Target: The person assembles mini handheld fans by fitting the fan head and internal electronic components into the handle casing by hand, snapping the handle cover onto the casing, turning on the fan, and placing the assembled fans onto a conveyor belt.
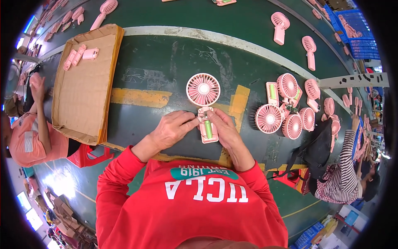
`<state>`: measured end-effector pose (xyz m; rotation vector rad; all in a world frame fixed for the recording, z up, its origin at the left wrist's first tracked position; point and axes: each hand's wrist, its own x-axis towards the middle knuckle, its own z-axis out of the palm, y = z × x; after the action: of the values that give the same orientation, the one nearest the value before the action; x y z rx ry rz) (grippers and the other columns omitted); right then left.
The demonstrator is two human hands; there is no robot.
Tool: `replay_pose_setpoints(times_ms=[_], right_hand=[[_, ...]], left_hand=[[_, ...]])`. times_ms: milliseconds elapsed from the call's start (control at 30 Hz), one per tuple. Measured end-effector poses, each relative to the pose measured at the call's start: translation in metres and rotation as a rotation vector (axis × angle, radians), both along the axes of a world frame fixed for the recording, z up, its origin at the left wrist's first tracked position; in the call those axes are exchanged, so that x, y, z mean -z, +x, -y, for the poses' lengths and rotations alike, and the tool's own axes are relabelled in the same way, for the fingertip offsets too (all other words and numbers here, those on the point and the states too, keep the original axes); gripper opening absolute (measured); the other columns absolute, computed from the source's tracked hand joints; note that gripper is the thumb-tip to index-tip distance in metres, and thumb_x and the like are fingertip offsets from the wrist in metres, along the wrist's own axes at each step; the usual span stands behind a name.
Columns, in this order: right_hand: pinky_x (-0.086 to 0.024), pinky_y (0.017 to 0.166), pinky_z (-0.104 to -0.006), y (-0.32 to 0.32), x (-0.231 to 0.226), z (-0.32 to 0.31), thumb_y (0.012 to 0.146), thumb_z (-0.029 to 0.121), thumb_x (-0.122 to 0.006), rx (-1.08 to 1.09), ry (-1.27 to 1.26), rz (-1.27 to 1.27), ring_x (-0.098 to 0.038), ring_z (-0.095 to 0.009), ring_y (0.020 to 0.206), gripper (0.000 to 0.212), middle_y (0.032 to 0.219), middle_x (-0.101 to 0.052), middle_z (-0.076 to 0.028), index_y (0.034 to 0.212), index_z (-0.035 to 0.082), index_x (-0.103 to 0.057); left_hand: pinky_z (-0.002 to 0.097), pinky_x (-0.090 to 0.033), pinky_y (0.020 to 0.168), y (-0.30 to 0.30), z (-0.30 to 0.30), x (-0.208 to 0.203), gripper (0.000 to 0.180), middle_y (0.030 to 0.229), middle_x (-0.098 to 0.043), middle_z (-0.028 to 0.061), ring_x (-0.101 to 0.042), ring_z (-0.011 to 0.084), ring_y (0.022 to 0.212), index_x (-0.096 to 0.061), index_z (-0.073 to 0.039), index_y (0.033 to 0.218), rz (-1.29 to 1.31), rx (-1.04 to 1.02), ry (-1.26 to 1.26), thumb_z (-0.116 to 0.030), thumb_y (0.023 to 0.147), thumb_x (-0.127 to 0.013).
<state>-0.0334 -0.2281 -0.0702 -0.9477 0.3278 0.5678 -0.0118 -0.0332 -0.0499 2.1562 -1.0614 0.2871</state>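
Observation:
A pink handheld fan [203,89] lies on the dark green workbench in front of me, its round grille pointing away. Its handle is opened, showing a green battery cell [208,129] and small inner parts near the neck. My left hand [174,129] is closed, its thumb and forefinger pinched against the left edge of the handle by the neck. Any tiny part between those fingertips is hidden. From the right, my right hand [226,128] grips the same handle, thumb over the top of the opening.
A cardboard tray [83,99] at left holds several pink handle covers [76,56]. On the right, several opened pink fans [268,118] sit clustered near a black bag [317,145]. More fans [280,27] lie beyond a pale divider strip [199,33]. Co-workers sit on both sides.

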Motion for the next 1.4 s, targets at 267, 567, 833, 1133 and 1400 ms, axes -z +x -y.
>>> replay_pose_setpoints(times_ms=[267, 567, 833, 1133, 1400], right_hand=[[-0.052, 0.074, -0.0257, -0.010, 0.005, -0.014, 0.096, 0.020, -0.046, 0.139, -0.052, 0.015, -0.062, -0.015, 0.086, 0.025, 0.102, -0.062, -0.012, 0.108, 0.000, -0.053], [-0.050, 0.082, -0.0281, -0.009, -0.007, -0.036, 0.097, 0.021, -0.044, 0.273, -0.071, -0.029, -0.060, -0.017, 0.094, 0.027, 0.106, -0.061, -0.013, 0.110, -0.001, -0.052], [-0.050, 0.080, -0.0280, -0.008, -0.006, -0.019, 0.095, 0.019, -0.047, 0.179, -0.191, 0.065, -0.061, -0.019, 0.094, 0.028, 0.103, -0.062, -0.012, 0.113, -0.002, -0.054], [-0.053, 0.079, -0.0367, -0.006, -0.009, -0.021, 0.093, 0.023, -0.050, 0.155, -0.161, 0.017, -0.064, -0.027, 0.092, 0.033, 0.103, -0.062, -0.019, 0.112, -0.004, -0.052], [-0.053, 0.080, -0.0359, -0.007, -0.007, -0.018, 0.093, 0.024, -0.050, 0.184, -0.147, -0.011, -0.063, -0.027, 0.093, 0.035, 0.104, -0.062, -0.020, 0.112, -0.005, -0.052]], left_hand=[[0.0350, -0.050, 0.057, -0.020, 0.023, 0.008, 0.021, 0.077, -0.060, 0.0106, -0.060, 0.0267, 0.066, -0.062, -0.001, 0.089, -0.111, -0.221, -0.175, 0.001, 0.069, -0.067], [0.0365, -0.049, 0.056, -0.032, 0.035, -0.004, 0.015, 0.079, -0.059, 0.0120, -0.059, 0.0296, 0.068, -0.062, -0.001, 0.089, -0.311, -0.394, -0.063, -0.001, 0.074, -0.063], [0.0393, -0.048, 0.062, -0.006, -0.001, -0.013, 0.012, 0.087, -0.061, 0.0147, -0.059, 0.0329, 0.077, -0.060, -0.003, 0.090, -0.602, -0.098, -0.177, -0.008, 0.079, -0.057], [0.0391, -0.049, 0.073, 0.158, -0.239, -0.017, 0.025, 0.098, -0.060, 0.0126, -0.059, 0.0290, 0.091, -0.058, -0.007, 0.105, 0.315, -0.977, 0.599, -0.008, 0.081, -0.051], [0.0403, -0.047, 0.083, 0.197, -0.292, -0.006, 0.028, 0.104, -0.061, 0.0124, -0.058, 0.0283, 0.098, -0.062, -0.007, 0.100, -0.116, -0.887, 0.803, -0.022, 0.077, -0.059]])
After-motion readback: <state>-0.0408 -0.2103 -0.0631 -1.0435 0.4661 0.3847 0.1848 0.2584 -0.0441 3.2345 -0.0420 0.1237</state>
